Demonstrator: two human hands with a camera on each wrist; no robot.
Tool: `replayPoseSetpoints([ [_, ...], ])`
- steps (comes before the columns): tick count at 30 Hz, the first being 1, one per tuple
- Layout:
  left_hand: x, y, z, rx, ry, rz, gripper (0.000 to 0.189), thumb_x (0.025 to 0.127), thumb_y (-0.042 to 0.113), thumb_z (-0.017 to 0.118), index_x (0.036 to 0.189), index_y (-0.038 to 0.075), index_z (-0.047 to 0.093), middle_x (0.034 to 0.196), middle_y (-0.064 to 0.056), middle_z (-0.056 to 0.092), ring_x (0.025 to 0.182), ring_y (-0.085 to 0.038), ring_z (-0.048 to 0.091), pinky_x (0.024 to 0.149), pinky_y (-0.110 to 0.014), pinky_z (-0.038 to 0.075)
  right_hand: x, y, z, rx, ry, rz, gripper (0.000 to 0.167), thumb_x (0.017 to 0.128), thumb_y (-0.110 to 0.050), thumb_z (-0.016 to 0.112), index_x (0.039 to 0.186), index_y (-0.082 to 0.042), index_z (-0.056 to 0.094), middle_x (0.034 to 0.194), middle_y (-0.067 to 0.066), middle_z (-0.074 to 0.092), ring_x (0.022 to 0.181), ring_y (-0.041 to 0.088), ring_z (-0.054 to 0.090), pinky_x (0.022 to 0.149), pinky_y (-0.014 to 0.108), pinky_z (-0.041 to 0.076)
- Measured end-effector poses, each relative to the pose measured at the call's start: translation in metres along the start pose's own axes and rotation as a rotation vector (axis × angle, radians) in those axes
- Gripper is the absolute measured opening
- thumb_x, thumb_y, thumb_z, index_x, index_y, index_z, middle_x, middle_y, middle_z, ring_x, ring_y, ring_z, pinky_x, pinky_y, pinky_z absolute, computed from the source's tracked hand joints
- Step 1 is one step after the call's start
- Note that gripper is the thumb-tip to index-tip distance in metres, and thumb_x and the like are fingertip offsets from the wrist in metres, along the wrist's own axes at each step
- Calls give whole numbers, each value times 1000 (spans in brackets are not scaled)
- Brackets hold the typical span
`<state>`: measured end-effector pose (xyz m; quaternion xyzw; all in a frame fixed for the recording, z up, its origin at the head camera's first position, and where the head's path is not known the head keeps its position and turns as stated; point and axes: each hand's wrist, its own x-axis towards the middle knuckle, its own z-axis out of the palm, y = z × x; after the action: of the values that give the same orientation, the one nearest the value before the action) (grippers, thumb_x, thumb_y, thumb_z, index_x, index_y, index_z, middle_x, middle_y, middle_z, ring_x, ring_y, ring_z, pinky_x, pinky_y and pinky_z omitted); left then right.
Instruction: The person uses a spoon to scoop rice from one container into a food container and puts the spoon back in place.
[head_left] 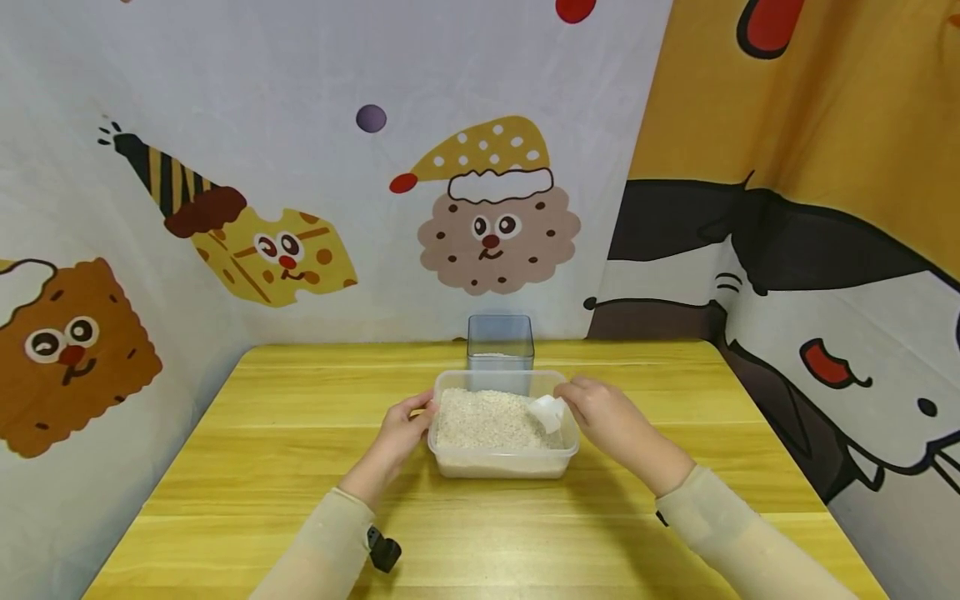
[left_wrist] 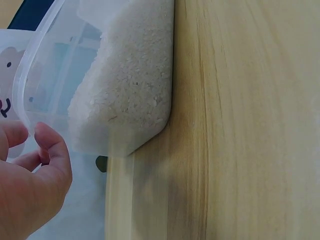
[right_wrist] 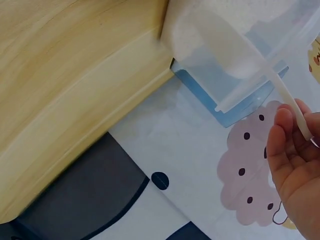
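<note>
A clear plastic container filled with rice sits on the table. My left hand is at its left side, with thumb and finger pinching the rim in the left wrist view. My right hand is above the right end of the container. It grips the handle of a white scoop, whose bowl is down at the rice on the right side. In the right wrist view the thin handle runs between the curled fingers, and the bowl shows blurrily through the container wall.
Right behind the container stands a transparent blue-grey bin with something pale inside. The wooden table ends at a printed cloth wall. A small black device is by the left sleeve.
</note>
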<state>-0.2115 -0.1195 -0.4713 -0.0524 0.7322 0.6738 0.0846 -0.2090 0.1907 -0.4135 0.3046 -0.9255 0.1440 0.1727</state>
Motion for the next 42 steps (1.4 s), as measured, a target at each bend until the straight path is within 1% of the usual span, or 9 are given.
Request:
replayPoseSetpoints([
  [5, 0, 1, 1, -4, 0, -5, 43, 99, 13, 50, 139, 1, 45, 119, -13, 47, 103, -22, 54, 78, -26, 50, 0, -2, -1, -3, -28, 30, 12, 88, -2, 64, 97, -5, 70, 88, 4, 67, 82, 19, 65, 73, 31, 55],
  [8, 1, 1, 0, -3, -2, -6, 43, 99, 14, 50, 139, 1, 45, 120, -13, 47, 105, -23, 54, 79, -26, 50, 1, -3, -1, 32, -37, 70, 11, 89, -2, 61, 95, -4, 70, 88, 5, 68, 83, 20, 66, 73, 32, 55],
  [14, 2, 0, -1, 0, -6, -7, 43, 99, 15, 49, 140, 2, 45, 122, -13, 47, 108, -24, 53, 83, -28, 51, 3, -3, -3, 169, -96, 227, 13, 92, -3, 57, 92, -4, 70, 93, 8, 69, 88, 23, 65, 74, 37, 54],
  [16, 3, -1, -1, -1, -6, -5, 43, 99, 15, 50, 140, 2, 44, 122, -13, 47, 108, -24, 53, 83, -29, 51, 3, -2, -3, 226, -141, 298, 15, 93, -4, 55, 94, -5, 70, 88, 7, 68, 79, 20, 63, 66, 34, 52],
  [19, 3, -2, -1, -6, -3, -9, 43, 99, 16, 50, 140, 2, 45, 121, -13, 47, 106, -23, 54, 81, -28, 51, 3, 0, -3, 337, -203, 394, 18, 96, -5, 51, 97, -3, 69, 78, 6, 64, 64, 15, 54, 54, 27, 45],
  [22, 4, -3, -1, -7, -4, -6, 43, 99, 16, 50, 140, 3, 45, 121, -13, 47, 104, -22, 54, 80, -28, 51, 3, 1, -1, 458, -241, 477, 20, 97, -5, 48, 99, -1, 68, 71, 7, 61, 58, 14, 49, 49, 23, 43],
  [27, 4, -3, -1, -6, -3, -7, 43, 99, 16, 50, 139, 3, 46, 122, -13, 47, 105, -22, 54, 80, -27, 51, 4, -1, 0, 554, -249, 525, 21, 98, -4, 48, 101, 2, 67, 71, 8, 61, 64, 15, 55, 56, 24, 50],
  [34, 4, -4, -2, -7, -6, -6, 43, 99, 16, 50, 140, 3, 45, 126, -14, 47, 108, -24, 54, 82, -28, 51, 7, -5, 5, 597, -250, 542, 21, 98, -5, 48, 100, 2, 68, 70, 6, 62, 63, 12, 56, 57, 25, 51],
  [42, 4, -4, -1, -11, -4, -9, 42, 99, 15, 50, 139, 3, 46, 125, -14, 47, 107, -23, 54, 82, -29, 51, 8, -9, 5, 625, -234, 570, 21, 98, -4, 48, 101, 3, 67, 71, 10, 63, 63, 14, 56, 58, 28, 52],
])
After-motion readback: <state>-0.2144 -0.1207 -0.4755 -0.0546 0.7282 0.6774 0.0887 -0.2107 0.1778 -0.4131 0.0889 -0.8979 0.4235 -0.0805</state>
